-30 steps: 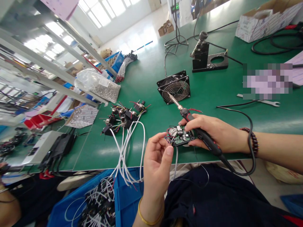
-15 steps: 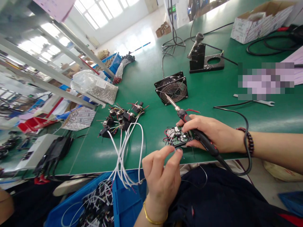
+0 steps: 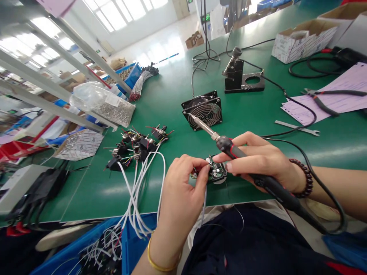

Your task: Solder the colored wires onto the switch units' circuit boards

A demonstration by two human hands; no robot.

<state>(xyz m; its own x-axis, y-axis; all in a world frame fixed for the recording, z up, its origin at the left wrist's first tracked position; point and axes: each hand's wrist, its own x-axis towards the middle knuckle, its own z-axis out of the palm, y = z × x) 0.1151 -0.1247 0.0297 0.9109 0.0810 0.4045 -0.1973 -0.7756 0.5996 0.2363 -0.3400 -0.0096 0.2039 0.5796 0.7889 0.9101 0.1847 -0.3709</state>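
Observation:
My left hand pinches a small round circuit board at its left side, and the fingers hide part of it. Thin coloured wires leave the board, and a white wire hangs below it. My right hand grips a black and red soldering iron like a pen. Its fingertips rest close to the board's right edge. The iron's metal tip points away from the board, towards a black fan.
The fan and an iron stand sit on the green bench. Wired switches lie to the left, with their white leads running into a blue crate. Farther off are pliers, papers, a wrench and a cardboard box.
My left hand has come up over the board and pinches it more closely. The right hand has shifted slightly, and the whole view has turned, bringing the papers and pliers into sight.

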